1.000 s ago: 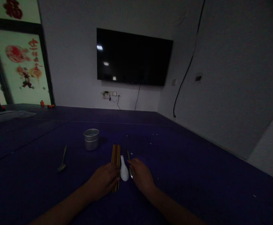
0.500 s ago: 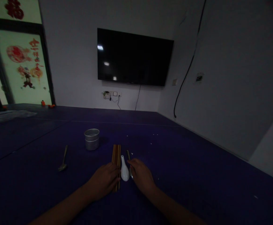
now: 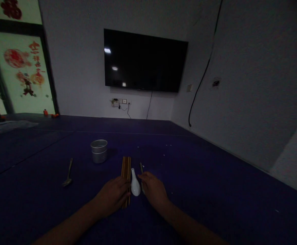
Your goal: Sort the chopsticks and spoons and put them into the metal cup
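Note:
On the dark purple surface, my left hand (image 3: 116,194) lies over a row of wooden chopsticks (image 3: 126,166), its fingers curled across them. Just right of the chopsticks rests a white ceramic spoon (image 3: 135,188), its handle pointing away from me, between my two hands. My right hand (image 3: 153,189) pinches a slim metal spoon (image 3: 141,167) beside the white one; its handle end shows past the fingers, and most of the rest is hidden by the hand. Farther left lies a metal ladle-like spoon (image 3: 68,178). Beyond it stands an upright silver metal cup (image 3: 99,154).
The purple tabletop (image 3: 202,177) reaches back to the wall, with several tiny white scraps on it. A black TV (image 3: 145,61) hangs on the wall, and a dark cable (image 3: 202,80) runs down at right. Plastic sheeting (image 3: 8,126) lies far left.
The metal spoon in my right hand has turned slightly, its handle end moving a little to the right. My left hand stays on the chopsticks. The view has shifted slightly.

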The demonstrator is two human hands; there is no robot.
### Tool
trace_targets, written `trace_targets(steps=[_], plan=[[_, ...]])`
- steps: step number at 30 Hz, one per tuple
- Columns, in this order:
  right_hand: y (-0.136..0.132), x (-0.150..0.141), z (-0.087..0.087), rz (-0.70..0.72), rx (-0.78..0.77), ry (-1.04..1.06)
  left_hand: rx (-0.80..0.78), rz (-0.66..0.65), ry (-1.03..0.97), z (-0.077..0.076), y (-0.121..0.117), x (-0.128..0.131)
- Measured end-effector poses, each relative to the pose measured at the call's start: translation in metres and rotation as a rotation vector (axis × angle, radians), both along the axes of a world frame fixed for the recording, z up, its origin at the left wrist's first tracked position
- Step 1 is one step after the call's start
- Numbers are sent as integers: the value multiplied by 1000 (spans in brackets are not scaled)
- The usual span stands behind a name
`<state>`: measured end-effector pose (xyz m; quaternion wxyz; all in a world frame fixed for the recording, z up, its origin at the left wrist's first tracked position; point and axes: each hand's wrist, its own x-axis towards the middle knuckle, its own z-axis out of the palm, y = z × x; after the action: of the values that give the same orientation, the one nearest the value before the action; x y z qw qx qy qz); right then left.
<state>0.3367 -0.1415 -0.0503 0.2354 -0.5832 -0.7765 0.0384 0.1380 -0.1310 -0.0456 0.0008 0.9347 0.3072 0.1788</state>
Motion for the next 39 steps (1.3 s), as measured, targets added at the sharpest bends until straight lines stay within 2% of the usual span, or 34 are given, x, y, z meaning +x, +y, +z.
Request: trace_targets(steps=[10, 19, 31, 39], plan=[[-6, -2, 3, 21, -22, 48, 24, 1, 15, -1, 0, -3], [-8, -3, 5, 60, -24, 33, 16, -13, 6, 5, -2, -4], [-7, 0, 3, 41, -30, 33, 34, -32, -41, -5, 2, -3], [-5, 0, 3, 48, -48, 46, 21, -21, -29, -5, 3, -3]])
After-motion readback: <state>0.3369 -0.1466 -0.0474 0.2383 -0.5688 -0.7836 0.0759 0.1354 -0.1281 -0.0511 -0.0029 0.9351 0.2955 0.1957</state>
